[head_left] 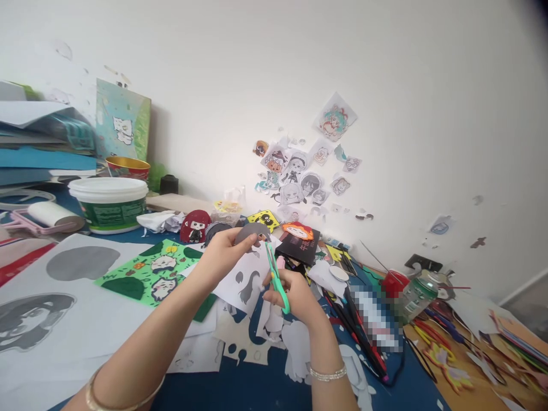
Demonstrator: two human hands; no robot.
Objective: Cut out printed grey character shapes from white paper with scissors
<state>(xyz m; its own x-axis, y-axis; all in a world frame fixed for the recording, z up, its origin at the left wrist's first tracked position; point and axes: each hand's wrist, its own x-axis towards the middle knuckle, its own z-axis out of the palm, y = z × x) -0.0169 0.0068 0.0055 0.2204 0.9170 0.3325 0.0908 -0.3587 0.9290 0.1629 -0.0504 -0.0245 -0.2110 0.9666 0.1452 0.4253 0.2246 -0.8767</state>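
Observation:
My left hand (229, 248) pinches a dark grey paper cutout (252, 232) above the middle of the table. Green scissors (276, 281) are in my right hand (294, 294), with fingers around the handles. Their blades point up and away, with the tips at the lower right edge of the cutout. Beneath and between the hands lies a white sheet with grey printed shapes (246, 285). A green sheet with drawn cartoon figures (156, 274) is left of the hands, partly behind my left forearm.
A white-lidded tub (109, 205) stands at the back left beside stacked books and folders (47, 157). White paper scraps (297, 348) lie near my right wrist. Pens (357, 331), a glass jar (419, 297) and a red cup (394, 283) are on the right. Stickers cover part of the wall (192, 85).

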